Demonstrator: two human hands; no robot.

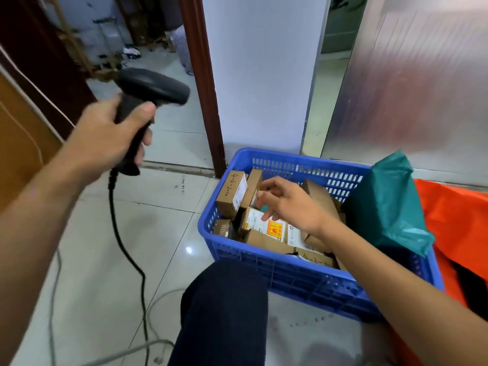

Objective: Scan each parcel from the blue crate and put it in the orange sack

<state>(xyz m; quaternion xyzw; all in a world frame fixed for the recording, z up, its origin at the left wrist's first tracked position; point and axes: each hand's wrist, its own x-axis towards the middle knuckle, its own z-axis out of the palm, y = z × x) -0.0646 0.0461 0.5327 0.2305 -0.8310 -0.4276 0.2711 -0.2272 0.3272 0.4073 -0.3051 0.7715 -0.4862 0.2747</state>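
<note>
One hand, the left hand (pixel 105 133), is at far left, its fingers (pixel 146 134) wrapped round the grip of a black scanner (pixel 153 85). The scanner's nose points right, above the crate rather than into it. Its cable (pixel 118 233) hangs to the tiled floor (pixel 163 196).

Centre right, the blue crate (pixel 290 276) holds many cardboard parcels (pixel 232 194). The right hand (pixel 290 204) hovers over a labelled parcel (pixel 261 224), fingers loosely bent and apart, gripping nothing; contact is unclear. That parcel lies label up, long axis running left to right.

Best to pinch its short sides, keep the label upward and tilt the scanner down onto it. The orange sack (pixel 454 220) lies far right, beside the crate.
</note>
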